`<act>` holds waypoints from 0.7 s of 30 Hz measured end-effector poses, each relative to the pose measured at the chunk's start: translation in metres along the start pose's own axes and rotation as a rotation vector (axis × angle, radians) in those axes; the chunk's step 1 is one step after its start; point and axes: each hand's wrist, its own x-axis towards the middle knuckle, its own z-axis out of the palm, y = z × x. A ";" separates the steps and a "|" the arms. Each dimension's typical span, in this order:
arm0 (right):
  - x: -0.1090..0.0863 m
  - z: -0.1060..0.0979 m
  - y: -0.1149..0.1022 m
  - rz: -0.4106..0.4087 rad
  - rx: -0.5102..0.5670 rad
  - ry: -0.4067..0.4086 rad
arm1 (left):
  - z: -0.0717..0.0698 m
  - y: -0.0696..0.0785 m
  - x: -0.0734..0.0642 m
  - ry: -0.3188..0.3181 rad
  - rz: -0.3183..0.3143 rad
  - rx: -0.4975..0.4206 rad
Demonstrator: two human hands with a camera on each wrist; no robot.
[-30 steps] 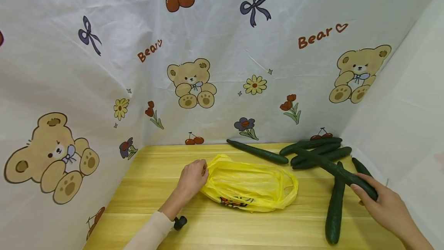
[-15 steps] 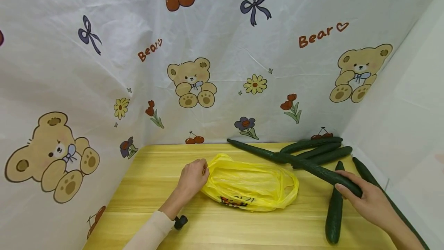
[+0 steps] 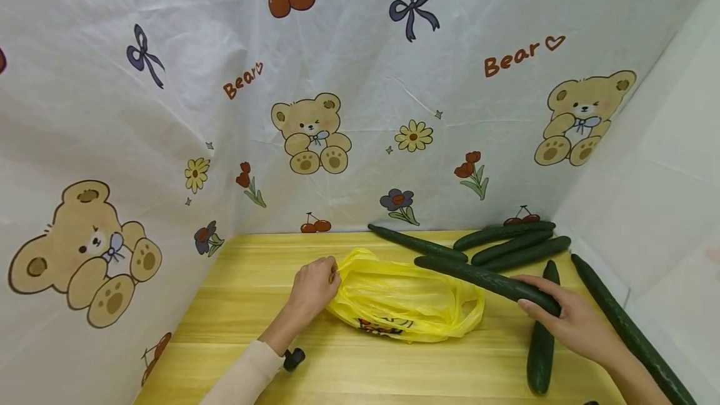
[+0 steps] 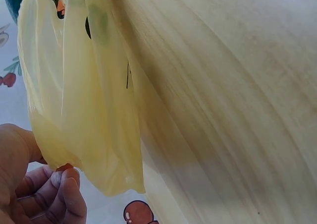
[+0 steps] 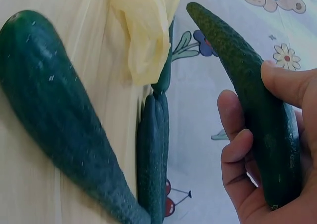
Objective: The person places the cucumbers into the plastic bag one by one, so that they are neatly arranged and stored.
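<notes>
My left hand pinches the left edge of a yellow plastic bag with dark and orange print, its mouth spread open. In the left wrist view, thumb and fingers meet at a corner of the bag. With my right hand I grip a dark green cucumber near its right end, thumb on one side and fingers curled round the other. Its far tip overlaps the bag's back right rim in the head view. The right wrist view shows this cucumber raised, its narrow end pointing away from the palm.
One cucumber lies behind the bag, and three cucumbers lie together at the back right. Another cucumber lies below my right hand. A long cucumber runs along the right wall. Printed white cloth rises behind the wooden table.
My right hand has moved left with the cucumber, whose tip passed from over the back right cucumbers to the bag's rim. The left hand and the bag have hardly moved.
</notes>
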 end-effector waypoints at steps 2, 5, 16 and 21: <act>0.004 0.005 -0.004 -0.013 0.019 -0.021 | 0.000 0.000 -0.001 -0.001 -0.001 0.004; 0.009 0.012 -0.009 -0.046 0.046 -0.060 | 0.000 -0.001 -0.002 0.002 0.001 0.007; 0.034 0.046 -0.029 -0.118 0.038 -0.126 | -0.001 0.000 -0.003 0.005 0.005 -0.007; 0.049 0.056 -0.041 -0.189 0.034 -0.119 | -0.001 0.001 -0.001 -0.009 0.027 0.006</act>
